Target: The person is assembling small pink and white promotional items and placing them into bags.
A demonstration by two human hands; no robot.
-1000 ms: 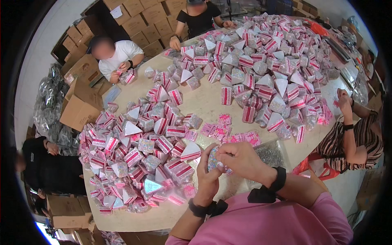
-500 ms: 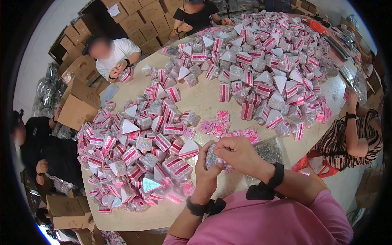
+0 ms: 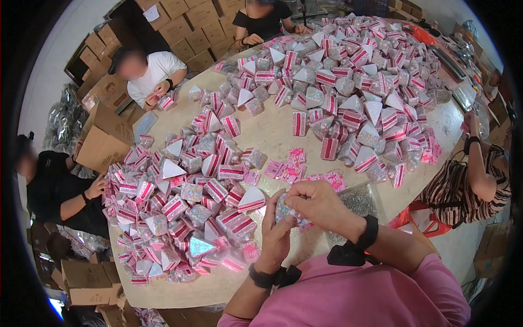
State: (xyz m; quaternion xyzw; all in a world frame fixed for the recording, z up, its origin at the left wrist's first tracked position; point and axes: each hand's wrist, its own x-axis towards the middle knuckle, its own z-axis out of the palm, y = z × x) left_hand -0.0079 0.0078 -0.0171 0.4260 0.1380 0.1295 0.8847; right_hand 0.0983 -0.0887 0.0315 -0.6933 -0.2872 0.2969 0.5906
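Close to my body, above the near edge of the table, my left hand (image 3: 275, 237) is closed round a toy cake slice (image 3: 283, 210) covered in pastel sprinkles. My right hand (image 3: 320, 204) pinches at the slice's upper right edge; what is between those fingertips is hidden. A bit of pink shows below the slice, partly covered by the fingers. Just left of my left hand lies a large pile of bagged cake slices (image 3: 175, 209) with white tops and red-and-pink striped sides. Beyond my hands are pink printed cards (image 3: 289, 170).
Small silvery pieces (image 3: 357, 203) lie in a shallow tray under my right wrist. A bigger heap of bagged slices (image 3: 348, 82) covers the far right of the table (image 3: 261, 128). Several people work round it. An open carton (image 3: 103, 139) stands at the left.
My hands stay nearly in place; slightly more of the sprinkled slice shows. The person at left now reaches a hand to the pile's edge. The person at the far side has lowered a hand.
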